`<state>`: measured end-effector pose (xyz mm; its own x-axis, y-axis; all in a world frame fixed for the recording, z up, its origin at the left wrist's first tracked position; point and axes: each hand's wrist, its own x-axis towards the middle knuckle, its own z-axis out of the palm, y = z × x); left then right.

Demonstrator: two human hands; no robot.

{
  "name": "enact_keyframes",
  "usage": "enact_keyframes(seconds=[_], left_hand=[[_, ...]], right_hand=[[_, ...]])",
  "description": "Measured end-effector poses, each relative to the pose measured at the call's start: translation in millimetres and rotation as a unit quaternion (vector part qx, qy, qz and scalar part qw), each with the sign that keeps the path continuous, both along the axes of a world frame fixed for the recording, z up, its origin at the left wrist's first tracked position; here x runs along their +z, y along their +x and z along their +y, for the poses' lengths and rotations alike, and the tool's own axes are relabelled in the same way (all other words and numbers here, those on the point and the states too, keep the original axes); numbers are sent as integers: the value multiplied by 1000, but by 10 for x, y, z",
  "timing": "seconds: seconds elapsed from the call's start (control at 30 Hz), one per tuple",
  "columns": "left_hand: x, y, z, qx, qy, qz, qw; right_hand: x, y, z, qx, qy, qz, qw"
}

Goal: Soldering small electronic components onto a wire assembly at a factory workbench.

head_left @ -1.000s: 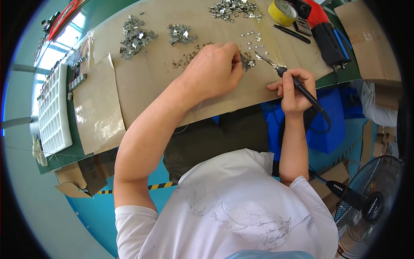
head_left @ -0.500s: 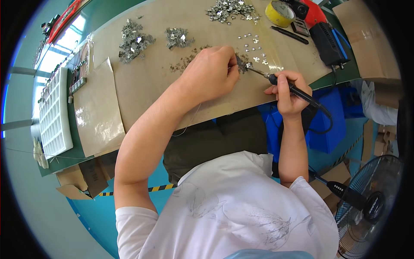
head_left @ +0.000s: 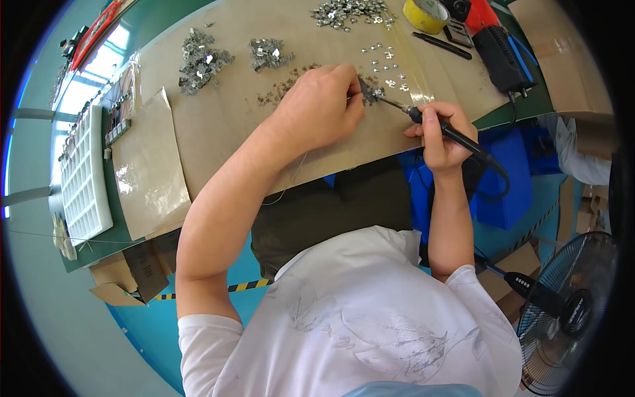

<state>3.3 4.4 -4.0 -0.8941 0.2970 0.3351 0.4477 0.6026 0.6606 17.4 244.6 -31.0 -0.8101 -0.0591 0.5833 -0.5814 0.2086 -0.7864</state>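
Note:
My right hand (head_left: 446,135) grips a black soldering iron (head_left: 456,137) like a pen. Its metal tip points left, at the small dark and silvery metal pieces (head_left: 370,94) just beyond my left fingertips. My left hand (head_left: 324,102) is closed in a pinch over the brown work sheet (head_left: 231,126). A thin strand of solder wire (head_left: 296,173) trails from under that hand past the table's near edge. My fingers hide the exact grip point. Brown crumbs (head_left: 274,92) lie behind my left wrist.
Piles of small metal parts (head_left: 202,63) lie further back, with loose ones (head_left: 389,66) beyond the iron. Yellow tape (head_left: 425,16), a black pen-like tool (head_left: 442,45) and a black power box (head_left: 499,59) sit right. A white compartment tray (head_left: 86,178) stands left; a fan (head_left: 569,311) stands lower right.
The view has shifted slightly, so the table's things sit a little higher in the picture. Both hands keep their grips, and the iron's tip stays by the metal pieces.

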Motion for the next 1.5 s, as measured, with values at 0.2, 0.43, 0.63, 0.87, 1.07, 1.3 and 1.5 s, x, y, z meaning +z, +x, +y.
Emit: enact_keyframes(seconds=[0.2,0.43,0.63,0.87,1.07,1.3,1.5], left_hand=[[-30,-16,4,-4,-3,-4,1000],[-32,-3,-3,2,-14,-10,1000],[-1,-13,18,4,-25,-4,1000],[-33,-18,20,0,-23,3,1000],[-30,-11,10,11,-36,-5,999],[-43,-11,44,6,-52,5,999],[-54,-24,40,13,-43,16,999]], right_hand=[[38,3,6,5,10,4,1000],[22,14,-10,9,19,-1,1000],[56,8,-10,2,10,-4,1000],[40,-11,10,5,16,11,1000],[59,14,-23,5,12,3,1000],[26,-8,-11,4,-3,-3,1000],[4,21,-1,2,-17,-10,1000]])
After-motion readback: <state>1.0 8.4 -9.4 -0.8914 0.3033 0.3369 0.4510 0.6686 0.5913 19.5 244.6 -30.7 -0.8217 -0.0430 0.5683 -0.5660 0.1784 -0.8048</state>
